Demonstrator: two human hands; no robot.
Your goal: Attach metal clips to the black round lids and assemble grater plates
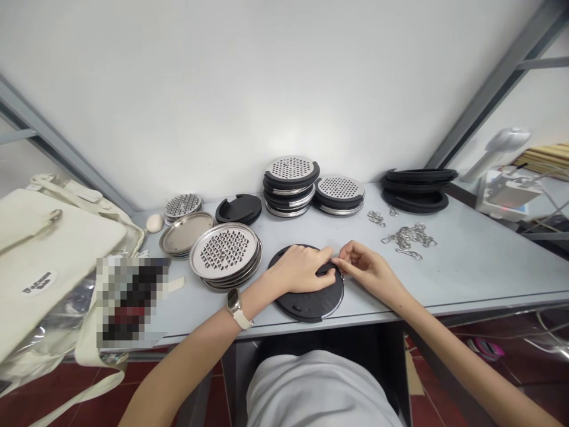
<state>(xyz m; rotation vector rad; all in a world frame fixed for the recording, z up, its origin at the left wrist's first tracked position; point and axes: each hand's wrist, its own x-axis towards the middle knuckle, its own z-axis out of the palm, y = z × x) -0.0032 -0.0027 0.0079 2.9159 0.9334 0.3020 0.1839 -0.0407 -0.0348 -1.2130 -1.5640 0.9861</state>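
A round black grater holder point(313, 302) lies on the table in front of me, a thin silvery edge showing along its lower right side. My left hand point(297, 268) rests across its top and grips it, thumb and fingers near the right rim. At that rim my right hand point(362, 265) pinches a small metal clip point(342, 275), mostly hidden by the fingertips. Loose metal clips point(411, 237) lie in a pile to the right, with a smaller group of clips point(376, 218) behind them.
Stacked metal grater discs point(224, 255) and plain metal discs point(186, 234) stand to the left. Farther back are a black holder point(239, 209), assembled graters point(291, 184), and stacked black rings point(415, 196). A cream bag point(53, 237) occupies the left end.
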